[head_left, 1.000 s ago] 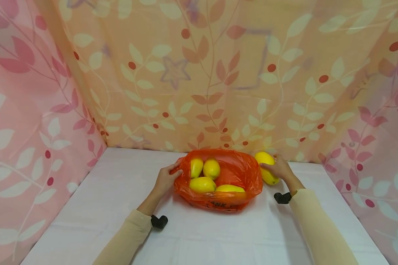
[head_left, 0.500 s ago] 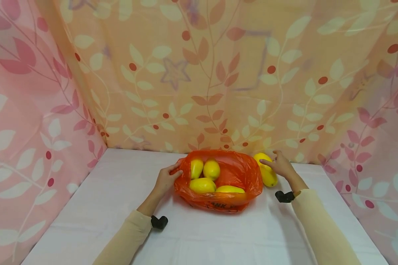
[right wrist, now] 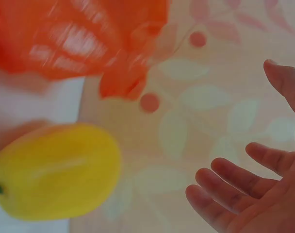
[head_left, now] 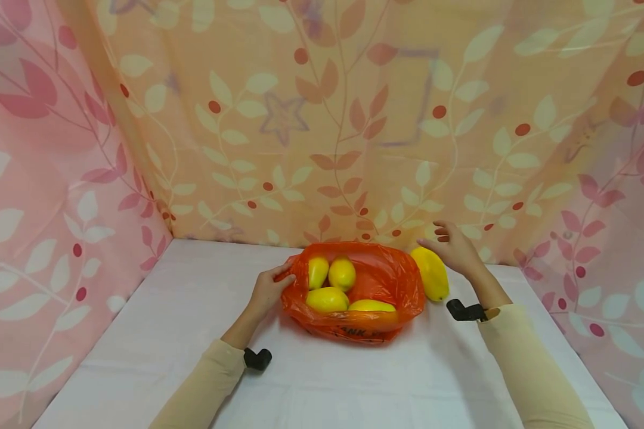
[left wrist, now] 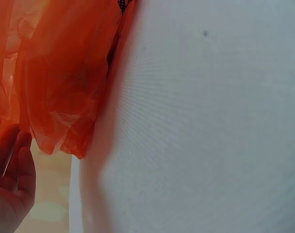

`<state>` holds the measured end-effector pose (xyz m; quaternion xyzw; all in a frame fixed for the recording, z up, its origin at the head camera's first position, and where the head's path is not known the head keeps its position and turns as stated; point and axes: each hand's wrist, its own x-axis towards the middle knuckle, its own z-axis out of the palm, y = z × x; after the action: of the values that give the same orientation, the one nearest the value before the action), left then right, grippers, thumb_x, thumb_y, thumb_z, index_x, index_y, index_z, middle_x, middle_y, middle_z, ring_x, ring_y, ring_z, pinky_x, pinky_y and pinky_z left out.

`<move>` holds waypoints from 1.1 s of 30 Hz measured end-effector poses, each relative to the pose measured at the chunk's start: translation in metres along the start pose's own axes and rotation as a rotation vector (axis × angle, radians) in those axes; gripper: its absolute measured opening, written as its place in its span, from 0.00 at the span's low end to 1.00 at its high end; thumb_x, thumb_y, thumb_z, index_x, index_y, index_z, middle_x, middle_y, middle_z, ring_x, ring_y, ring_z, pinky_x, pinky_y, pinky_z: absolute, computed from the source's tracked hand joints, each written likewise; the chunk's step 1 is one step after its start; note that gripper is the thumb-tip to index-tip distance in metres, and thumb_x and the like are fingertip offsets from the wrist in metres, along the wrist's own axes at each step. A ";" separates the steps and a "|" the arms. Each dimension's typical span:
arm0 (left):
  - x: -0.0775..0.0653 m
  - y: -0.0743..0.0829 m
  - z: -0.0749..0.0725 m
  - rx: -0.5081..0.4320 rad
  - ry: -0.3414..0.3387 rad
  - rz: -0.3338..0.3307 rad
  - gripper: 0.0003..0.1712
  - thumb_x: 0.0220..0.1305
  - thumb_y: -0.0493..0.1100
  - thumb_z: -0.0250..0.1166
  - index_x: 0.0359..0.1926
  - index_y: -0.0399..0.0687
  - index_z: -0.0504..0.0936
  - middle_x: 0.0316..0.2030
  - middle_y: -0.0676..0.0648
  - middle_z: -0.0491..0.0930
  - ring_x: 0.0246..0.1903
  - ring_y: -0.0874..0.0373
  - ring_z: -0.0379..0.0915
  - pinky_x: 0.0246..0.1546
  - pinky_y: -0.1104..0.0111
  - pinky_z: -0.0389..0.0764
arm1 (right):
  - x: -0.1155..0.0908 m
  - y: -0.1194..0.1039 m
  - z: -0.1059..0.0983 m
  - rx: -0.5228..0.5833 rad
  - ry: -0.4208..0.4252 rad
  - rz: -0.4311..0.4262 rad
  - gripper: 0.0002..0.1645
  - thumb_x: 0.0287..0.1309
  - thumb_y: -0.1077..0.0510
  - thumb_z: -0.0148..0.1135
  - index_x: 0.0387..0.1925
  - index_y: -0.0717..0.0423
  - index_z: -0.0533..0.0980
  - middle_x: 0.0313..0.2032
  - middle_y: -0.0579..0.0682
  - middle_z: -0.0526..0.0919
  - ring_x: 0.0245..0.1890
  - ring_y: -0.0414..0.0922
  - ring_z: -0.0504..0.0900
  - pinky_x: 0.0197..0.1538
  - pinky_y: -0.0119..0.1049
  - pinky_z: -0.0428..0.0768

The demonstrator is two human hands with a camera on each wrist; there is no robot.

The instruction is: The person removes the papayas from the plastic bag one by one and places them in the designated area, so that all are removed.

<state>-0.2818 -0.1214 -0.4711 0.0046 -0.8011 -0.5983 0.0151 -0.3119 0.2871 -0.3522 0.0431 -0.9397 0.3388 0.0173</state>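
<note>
An orange plastic bag (head_left: 378,280) lies open on the white table (head_left: 327,381), holding several yellow mangoes (head_left: 327,298). My left hand (head_left: 268,290) grips the bag's left rim; the left wrist view shows its fingers (left wrist: 14,179) beside the crumpled orange plastic (left wrist: 65,73). One more yellow mango (head_left: 432,273) lies on the table just right of the bag. My right hand (head_left: 453,247) hovers above and behind that mango, fingers spread, touching nothing. The right wrist view shows the mango (right wrist: 57,170) apart from the spread fingers (right wrist: 235,189), with the bag (right wrist: 79,34) above it.
Leaf-patterned curtains (head_left: 322,119) close in the table at the back and on both sides, right behind the bag and the loose mango. Bare white tabletop stretches in front of the bag and to its left.
My right hand has let go of the loose mango and risen up and back, fingers spreading. The mango stays on the table by the bag. The left hand has not moved.
</note>
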 end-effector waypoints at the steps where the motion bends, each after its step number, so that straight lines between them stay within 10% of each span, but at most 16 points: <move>1: 0.000 0.000 0.000 -0.001 0.002 0.000 0.27 0.65 0.43 0.64 0.65 0.44 0.74 0.66 0.38 0.71 0.66 0.42 0.66 0.62 0.55 0.74 | -0.001 -0.004 0.000 0.002 -0.001 -0.013 0.53 0.60 0.32 0.58 0.73 0.60 0.52 0.68 0.70 0.62 0.65 0.67 0.64 0.63 0.65 0.71; 33: 0.001 0.002 0.001 -0.015 0.018 -0.016 0.27 0.65 0.42 0.65 0.64 0.43 0.74 0.65 0.37 0.71 0.67 0.43 0.65 0.64 0.55 0.73 | -0.033 -0.061 0.047 -0.022 -0.211 -0.260 0.38 0.58 0.43 0.66 0.63 0.61 0.69 0.55 0.61 0.79 0.55 0.59 0.77 0.57 0.54 0.80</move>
<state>-0.2824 -0.1196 -0.4699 0.0163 -0.7962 -0.6045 0.0176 -0.2739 0.2125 -0.3522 0.1994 -0.9265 0.3171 -0.0375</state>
